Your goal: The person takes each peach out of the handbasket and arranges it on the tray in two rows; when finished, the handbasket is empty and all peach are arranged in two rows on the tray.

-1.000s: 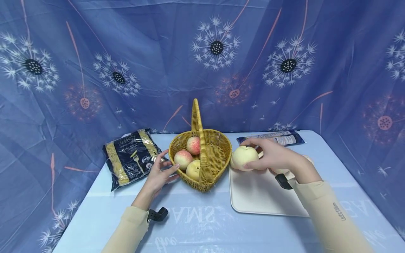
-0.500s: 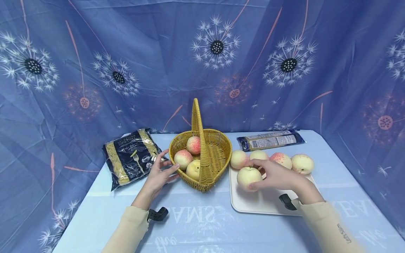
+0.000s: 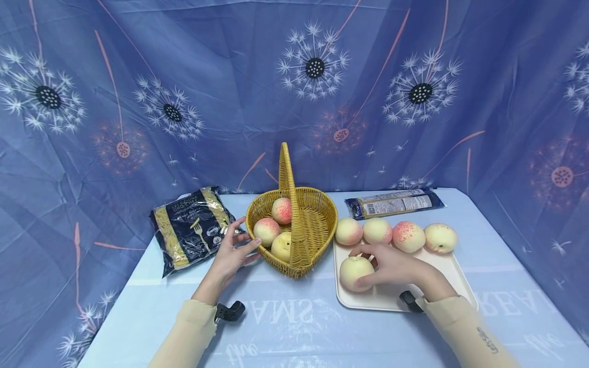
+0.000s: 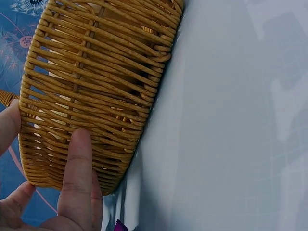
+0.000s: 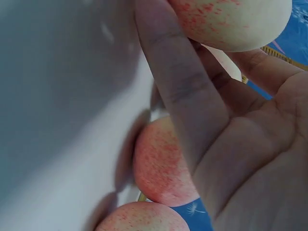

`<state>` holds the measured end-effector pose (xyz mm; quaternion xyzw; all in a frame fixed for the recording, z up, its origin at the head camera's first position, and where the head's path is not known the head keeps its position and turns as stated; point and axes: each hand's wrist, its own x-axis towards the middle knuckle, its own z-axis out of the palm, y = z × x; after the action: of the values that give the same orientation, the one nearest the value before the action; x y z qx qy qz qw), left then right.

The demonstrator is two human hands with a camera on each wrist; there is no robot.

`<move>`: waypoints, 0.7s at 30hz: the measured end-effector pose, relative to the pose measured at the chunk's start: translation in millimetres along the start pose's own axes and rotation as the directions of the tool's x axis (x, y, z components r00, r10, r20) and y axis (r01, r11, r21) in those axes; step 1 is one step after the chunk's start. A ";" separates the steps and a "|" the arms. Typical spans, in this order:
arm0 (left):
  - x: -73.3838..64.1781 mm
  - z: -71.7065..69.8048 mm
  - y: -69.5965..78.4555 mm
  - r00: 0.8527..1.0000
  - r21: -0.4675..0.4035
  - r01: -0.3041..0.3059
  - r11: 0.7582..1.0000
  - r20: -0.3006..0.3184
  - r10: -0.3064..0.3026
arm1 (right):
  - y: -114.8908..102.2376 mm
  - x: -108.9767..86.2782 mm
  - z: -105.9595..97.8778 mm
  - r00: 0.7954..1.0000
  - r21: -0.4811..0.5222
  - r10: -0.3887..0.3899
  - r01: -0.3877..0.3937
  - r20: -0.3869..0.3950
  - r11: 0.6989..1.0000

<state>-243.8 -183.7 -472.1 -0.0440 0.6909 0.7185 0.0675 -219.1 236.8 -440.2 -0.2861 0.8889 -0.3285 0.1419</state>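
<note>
In the head view, my right hand (image 3: 391, 266) grips a pale yellow peach (image 3: 356, 274) over the near left part of the white tray (image 3: 382, 305). The right wrist view shows my fingers around that peach (image 5: 240, 21), whose underside has red speckles. My left hand (image 3: 233, 251) touches the left side of a woven basket (image 3: 317, 243) with a tall handle. Its extended fingers (image 4: 77, 178) rest against the weave in the left wrist view. Inside the basket's left half lie a red-speckled peach (image 3: 281, 210), a pinkish peach (image 3: 266, 232) and a yellow one (image 3: 281, 247).
A row of peaches (image 3: 408, 236) lies along the tray's back edge. Behind them is a long blue pasta packet (image 3: 395, 203). Left of the basket lies a dark pasta bag (image 3: 190, 230). A blue curtain (image 3: 221, 102) hangs behind the table (image 3: 285, 332).
My right hand has brought its peach from above the tray's back left corner towards me and down, uncovering the back row. The left hand and the basket have stayed put.
</note>
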 end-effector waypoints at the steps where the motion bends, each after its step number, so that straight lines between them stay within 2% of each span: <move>1: -0.3 0.2 0.1 1.000 0.002 -0.001 1.000 0.002 0.001 | -0.2 0.2 0.6 1.000 -0.001 0.000 0.000 -0.002 1.000; 6: -0.1 0.9 1.0 1.000 0.004 -0.005 1.000 0.006 0.005 | -0.5 0.1 2.3 1.000 0.004 0.005 -0.005 -0.028 1.000; 12: -0.2 1.1 1.2 1.000 0.002 -0.004 1.000 0.004 0.004 | -0.1 -0.1 3.9 0.998 0.042 -0.044 0.046 -0.050 0.998; 17: -1.1 0.9 0.9 1.000 0.006 -0.004 1.000 0.005 0.004 | -1.8 0.8 6.8 0.994 0.016 -0.085 0.086 -0.075 0.996; 21: -0.5 0.5 0.5 1.000 0.004 -0.002 1.000 0.002 0.002 | -3.1 2.2 9.4 0.993 0.017 -0.089 0.090 -0.079 0.996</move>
<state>-243.4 -183.3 -471.5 -0.0428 0.6924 0.7171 0.0675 -215.4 228.8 -445.3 -0.3111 0.8767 -0.3544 0.0951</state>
